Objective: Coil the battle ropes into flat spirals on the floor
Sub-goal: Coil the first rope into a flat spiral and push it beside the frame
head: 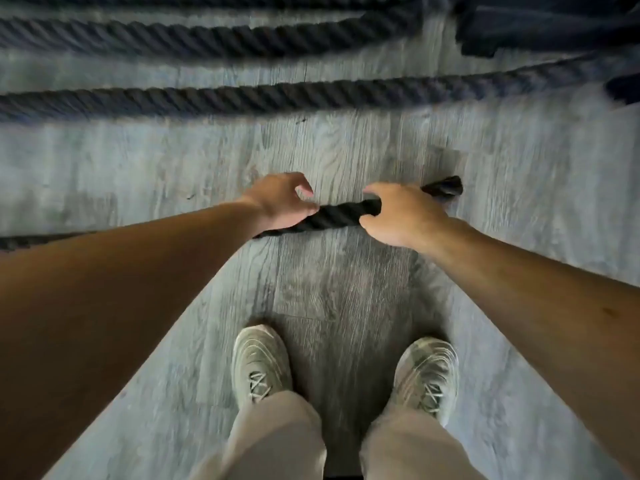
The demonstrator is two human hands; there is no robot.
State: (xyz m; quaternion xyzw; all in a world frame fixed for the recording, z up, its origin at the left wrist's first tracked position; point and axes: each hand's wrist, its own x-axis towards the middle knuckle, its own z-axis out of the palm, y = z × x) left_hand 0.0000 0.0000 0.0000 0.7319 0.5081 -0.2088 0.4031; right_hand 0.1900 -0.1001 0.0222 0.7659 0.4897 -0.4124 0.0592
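A thick black twisted battle rope (337, 216) lies across the grey wood floor (346, 289) just ahead of my feet. Its capped end (446, 188) pokes out to the right of my right hand. My right hand (401, 216) is closed around the rope close to that end. My left hand (282, 202) rests on the rope a short way to the left, fingers curled and apart, thumb touching the strand; its grip is unclear. The rope runs on leftward under my left forearm to the frame's edge (41, 239).
Two more runs of dark rope cross the floor farther away, one (277, 95) in the middle distance and another (207, 39) beyond it. A dark object (536, 26) sits at the top right. My two light sneakers (261, 362) stand below the hands.
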